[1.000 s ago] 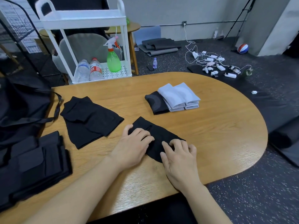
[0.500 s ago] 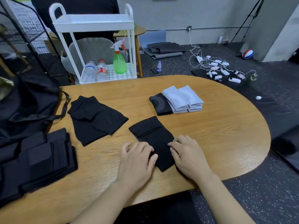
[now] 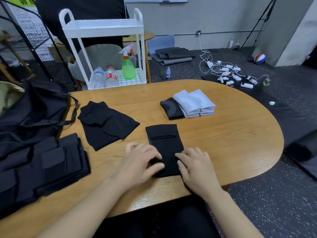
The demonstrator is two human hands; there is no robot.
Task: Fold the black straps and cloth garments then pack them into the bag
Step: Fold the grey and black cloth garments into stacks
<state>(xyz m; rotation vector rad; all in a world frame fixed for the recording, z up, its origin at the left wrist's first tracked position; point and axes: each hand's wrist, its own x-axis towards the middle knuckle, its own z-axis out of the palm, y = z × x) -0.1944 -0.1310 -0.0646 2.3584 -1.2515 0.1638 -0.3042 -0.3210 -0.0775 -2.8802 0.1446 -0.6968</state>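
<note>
A rounded wooden table [image 3: 231, 134] stands on dark speckled flooring [image 3: 274, 203], with a grey wall behind. At the far left a black bag [image 3: 34, 114] slumps over the table's edge, and in front of it lies a stack of black straps [image 3: 42, 165]. Further right a loosely folded black garment [image 3: 106, 124] rests flat on the wood. Behind the table a white trolley [image 3: 103, 28] holds two clear water bottles [image 3: 104, 77] and a green spray bottle [image 3: 128, 66] on its lower shelf. Near the front edge lies a narrow black cloth [image 3: 165, 145], lengthwise away from the person. The left hand [image 3: 142, 162] has its fingers curled at the cloth's near left edge, apparently pinching it, though motion blur leaves this uncertain. The right hand [image 3: 195, 165] presses on the cloth's right edge with fairly straight fingers. Beyond them sits a folded pile of grey garments [image 3: 193, 102] beside a dark one [image 3: 171, 109]. On the floor at the right lie white chargers and cables [image 3: 228, 73] and a striped ball [image 3: 259, 58].
</note>
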